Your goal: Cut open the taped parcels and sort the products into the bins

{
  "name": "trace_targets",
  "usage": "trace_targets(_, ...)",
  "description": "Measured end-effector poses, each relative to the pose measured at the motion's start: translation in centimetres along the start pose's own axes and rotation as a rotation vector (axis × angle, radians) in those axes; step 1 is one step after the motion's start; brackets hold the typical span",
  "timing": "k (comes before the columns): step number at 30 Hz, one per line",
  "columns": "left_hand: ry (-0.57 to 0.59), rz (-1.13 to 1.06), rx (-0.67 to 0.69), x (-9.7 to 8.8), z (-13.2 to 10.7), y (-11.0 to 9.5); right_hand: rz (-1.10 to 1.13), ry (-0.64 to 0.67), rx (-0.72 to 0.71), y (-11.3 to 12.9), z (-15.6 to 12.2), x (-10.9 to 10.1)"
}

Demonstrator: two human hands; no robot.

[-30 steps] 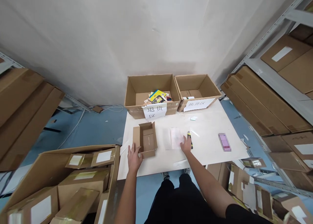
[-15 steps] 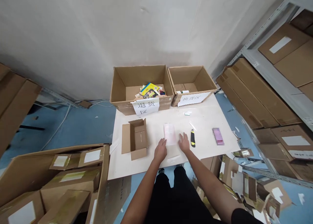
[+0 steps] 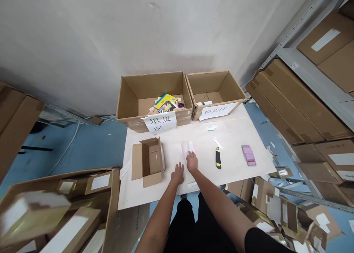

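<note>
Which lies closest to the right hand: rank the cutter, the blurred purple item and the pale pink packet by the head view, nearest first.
1. Pale pink packet: right at the fingers of the right hand.
2. Cutter: to that hand's right.
3. Blurred purple item: farther right, beyond the cutter.

Diffuse, even light; soft shadow on wall (image 3: 166, 32); parcel (image 3: 38, 212) at lower left motion-blurred; wide-angle stretching toward edges; purple-pink item (image 3: 249, 155) pixelated.
</note>
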State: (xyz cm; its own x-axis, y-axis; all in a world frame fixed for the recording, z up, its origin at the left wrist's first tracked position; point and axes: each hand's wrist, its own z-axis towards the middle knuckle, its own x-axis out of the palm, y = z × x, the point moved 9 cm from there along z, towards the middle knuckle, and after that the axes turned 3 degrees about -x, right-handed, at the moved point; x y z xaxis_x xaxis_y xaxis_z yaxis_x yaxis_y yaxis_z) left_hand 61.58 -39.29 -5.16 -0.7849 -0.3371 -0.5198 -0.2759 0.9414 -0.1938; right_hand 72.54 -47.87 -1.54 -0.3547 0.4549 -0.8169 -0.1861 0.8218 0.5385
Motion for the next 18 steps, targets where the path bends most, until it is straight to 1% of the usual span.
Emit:
trace_targets(4,-0.004,-0.032,-0.004,-0.3,0.0,-0.5,0.114,-0.078,-0.176,1.8,0.5,-2.8)
trace_targets(6,-0.016,-0.059,0.002,-0.4,-0.1,-0.5,0.11,-0.103,-0.165,1.7,0.4,-3.4)
trace_targets(8,-0.023,-0.087,0.011,-0.5,-0.1,-0.5,0.067,-0.05,-0.087,0.9,0.2,-2.6)
trace_targets(10,-0.013,-0.106,0.017,-0.5,-0.1,-0.4,-0.003,0.05,-0.01,0.0,-0.3,-0.6)
trace_targets(12,0.006,-0.111,0.02,-0.3,-0.1,-0.4,-0.078,0.103,0.04,-0.4,-0.8,1.2)
trace_targets(15,0.029,-0.097,0.019,-0.1,0.1,-0.3,-0.16,0.094,0.095,-0.2,-1.1,2.6)
trace_targets(18,0.054,-0.102,0.029,0.0,0.1,-0.3,-0.182,0.098,0.129,0.4,-0.9,2.8)
